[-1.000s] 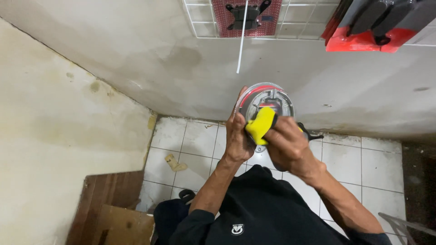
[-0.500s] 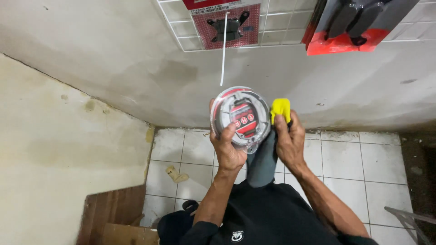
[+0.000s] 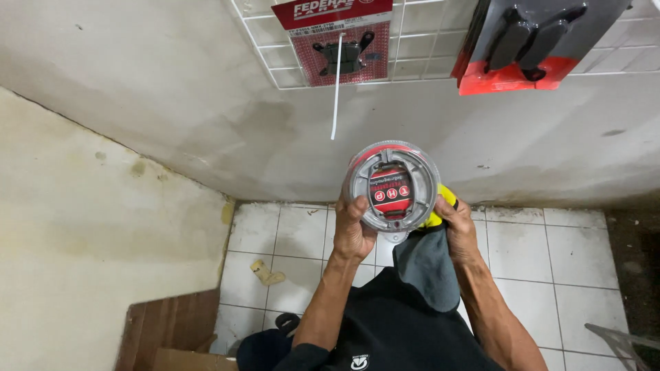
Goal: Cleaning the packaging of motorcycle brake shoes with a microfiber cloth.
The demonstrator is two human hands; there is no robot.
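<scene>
Far to the left of your fingers lies a brown cardboard sheet (image 3: 175, 330) on the white tiled floor (image 3: 289, 233), with a small scrap (image 3: 267, 272) between it and your arm. Your left hand (image 3: 354, 230) clamps the left rim of the round clear blister pack (image 3: 392, 187), thumb up on the front and the other fingers behind it. The pack holds a pair of grey brake shoes around a red label, and it sits between your two hands, raised in front of the stained wall (image 3: 172, 124).

A second ago the yellow cloth (image 3: 441, 206) was rubbing across the pack's face; half a second ago it had swung clear to the right. Now it is tucked behind the pack's right edge, and your right hand (image 3: 459, 230) closes on both cloth and rim, the grey part of the cloth hanging below your fingers. The face is fully uncovered and turned toward you, so the wiping looks finished.

Above your fingers the white wire grid (image 3: 412, 41) carries a red-carded brake pad pack (image 3: 340, 45), a white cable tie (image 3: 336, 89) dangling from it, and, to the right, a larger red-and-grey pack (image 3: 529, 48).
</scene>
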